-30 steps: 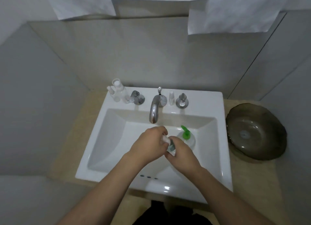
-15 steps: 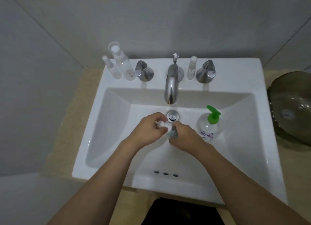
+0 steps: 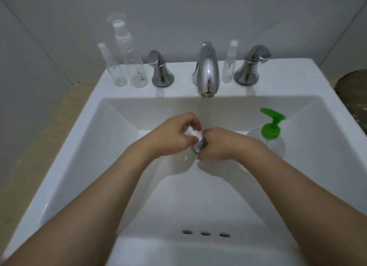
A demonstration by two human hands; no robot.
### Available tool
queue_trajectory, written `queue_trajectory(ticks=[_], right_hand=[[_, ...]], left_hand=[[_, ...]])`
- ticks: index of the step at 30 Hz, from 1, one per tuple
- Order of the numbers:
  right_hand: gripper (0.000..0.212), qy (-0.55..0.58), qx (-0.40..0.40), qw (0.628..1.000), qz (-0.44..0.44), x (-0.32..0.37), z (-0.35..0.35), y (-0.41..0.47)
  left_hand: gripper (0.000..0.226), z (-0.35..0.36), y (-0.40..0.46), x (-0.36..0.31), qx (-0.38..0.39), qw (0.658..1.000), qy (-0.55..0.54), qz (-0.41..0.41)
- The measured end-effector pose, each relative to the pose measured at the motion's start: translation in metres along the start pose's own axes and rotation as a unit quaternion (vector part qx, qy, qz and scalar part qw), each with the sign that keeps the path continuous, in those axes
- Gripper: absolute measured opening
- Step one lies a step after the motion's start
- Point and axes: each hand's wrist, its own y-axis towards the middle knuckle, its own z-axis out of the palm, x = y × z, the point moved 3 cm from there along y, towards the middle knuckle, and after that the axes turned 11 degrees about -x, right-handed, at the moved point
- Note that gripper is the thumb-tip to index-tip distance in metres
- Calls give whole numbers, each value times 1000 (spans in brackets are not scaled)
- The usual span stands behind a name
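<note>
at the centre of the sink point(image 3: 119, 126), left hand point(image 3: 170, 138) pinches the white cap point(image 3: 190, 131) of a small bottle point(image 3: 200, 143); right hand point(image 3: 220, 144) grips its body, label unreadable. green pump bottle point(image 3: 271, 130) at 3 o'clock. tall clear bottle point(image 3: 135, 67) at 11 o'clock, black writing illegible.

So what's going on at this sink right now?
A person works on a small bottle over the basin of a white sink. The left hand pinches its white cap, and the right hand grips the body. A green-pump soap bottle stands in the basin beside the right hand. Clear bottles stand on the back ledge.
</note>
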Motion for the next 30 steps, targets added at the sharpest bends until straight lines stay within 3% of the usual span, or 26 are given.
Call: queue_trajectory(ticks=[7, 18, 21, 26, 30], right_hand=[[16, -10, 35, 999, 9, 1, -9, -10], [26, -25, -15, 1000, 4, 8, -16, -9], [26, -50, -47, 998, -9, 11, -21, -12], [24, -63, -51, 997, -13, 12, -24, -17], [23, -71, -51, 996, -13, 9, -25, -15]], left_hand=[[14, 3, 3, -5, 18, 1000, 17, -3], [6, -6, 14, 0, -10, 998, -33, -53], [27, -7, 15, 3, -20, 992, -86, -92], [45, -7, 15, 4, -50, 994, -27, -90], [25, -4, 15, -1, -23, 998, -44, -47]])
